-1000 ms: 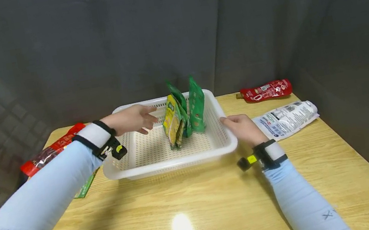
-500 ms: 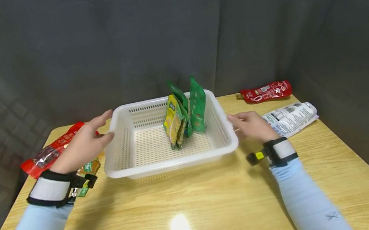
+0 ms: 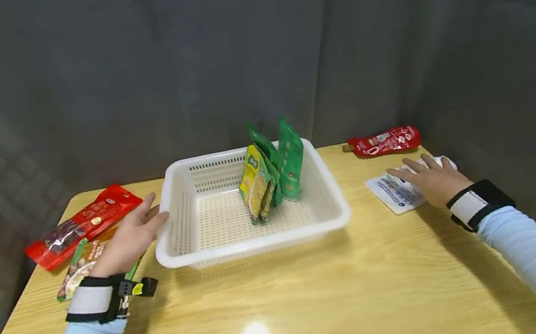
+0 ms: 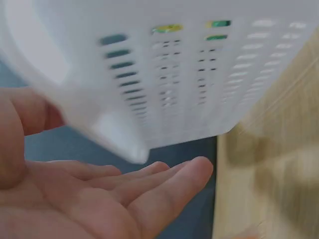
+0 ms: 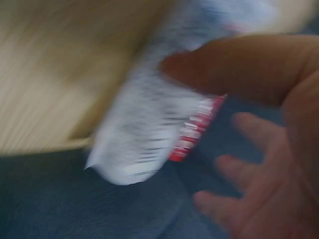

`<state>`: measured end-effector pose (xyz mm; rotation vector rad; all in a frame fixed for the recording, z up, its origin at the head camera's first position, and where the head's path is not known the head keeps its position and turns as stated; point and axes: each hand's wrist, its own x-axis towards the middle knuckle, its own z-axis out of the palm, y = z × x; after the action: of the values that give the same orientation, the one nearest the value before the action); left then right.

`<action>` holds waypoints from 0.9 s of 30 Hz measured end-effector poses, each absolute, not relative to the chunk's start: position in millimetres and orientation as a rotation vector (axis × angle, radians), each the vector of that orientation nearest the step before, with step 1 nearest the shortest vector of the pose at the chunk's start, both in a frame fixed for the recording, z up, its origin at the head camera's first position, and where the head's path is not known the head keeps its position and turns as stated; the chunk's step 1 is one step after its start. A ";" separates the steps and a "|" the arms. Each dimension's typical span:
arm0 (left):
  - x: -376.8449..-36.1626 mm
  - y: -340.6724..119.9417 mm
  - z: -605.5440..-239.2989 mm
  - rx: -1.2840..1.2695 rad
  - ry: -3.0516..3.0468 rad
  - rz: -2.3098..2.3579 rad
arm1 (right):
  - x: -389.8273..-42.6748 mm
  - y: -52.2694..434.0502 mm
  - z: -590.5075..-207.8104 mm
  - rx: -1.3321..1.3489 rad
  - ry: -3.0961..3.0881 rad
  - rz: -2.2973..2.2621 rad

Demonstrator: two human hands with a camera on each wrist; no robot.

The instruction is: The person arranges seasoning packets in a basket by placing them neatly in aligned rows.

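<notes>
A white perforated plastic basket (image 3: 254, 246) stands mid-table, holding a yellow-and-green packet (image 3: 255, 184) and green packets (image 3: 290, 160), upright toward its right side. My left hand (image 3: 127, 238) is at the basket's left rim. In the left wrist view its thumb tip goes behind the rim (image 4: 142, 152), and the other fingers (image 4: 169, 191) stretch out straight below. At the right, my right hand (image 3: 432, 179) spreads over a white printed pouch (image 3: 396, 194), covering part of it. The right wrist view is blurred; the thumb (image 5: 219, 69) overlaps the pouch there, fingers apart.
A red pouch with a brown tip (image 3: 385, 142) lies behind the white one. Left of the basket lie a red packet with a clear window (image 3: 88, 221) and an orange-brown and green packet (image 3: 86, 259), partly under my left hand. Dark cloth (image 3: 228, 55) hangs behind the table.
My left hand has moved left from over the basket's inside to its left rim. The right hand has left the right rim and moved right, over the white pouch.
</notes>
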<state>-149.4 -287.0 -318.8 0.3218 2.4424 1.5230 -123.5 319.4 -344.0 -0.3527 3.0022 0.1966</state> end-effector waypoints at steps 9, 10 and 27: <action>-150.7 -277.6 -335.1 0.311 2.401 1.607 | -144.9 345.9 -380.0 -0.452 2.944 0.383; -150.7 -276.8 -335.6 0.301 2.398 1.622 | -147.3 347.1 -382.1 -0.453 2.951 0.384; -152.3 -275.8 -335.7 0.258 2.374 1.660 | -167.2 319.3 -389.8 -0.227 3.056 0.264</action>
<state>-152.3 -275.8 -335.7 0.2584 2.3736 1.6598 -167.2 319.3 -389.8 -0.2274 3.0557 0.2639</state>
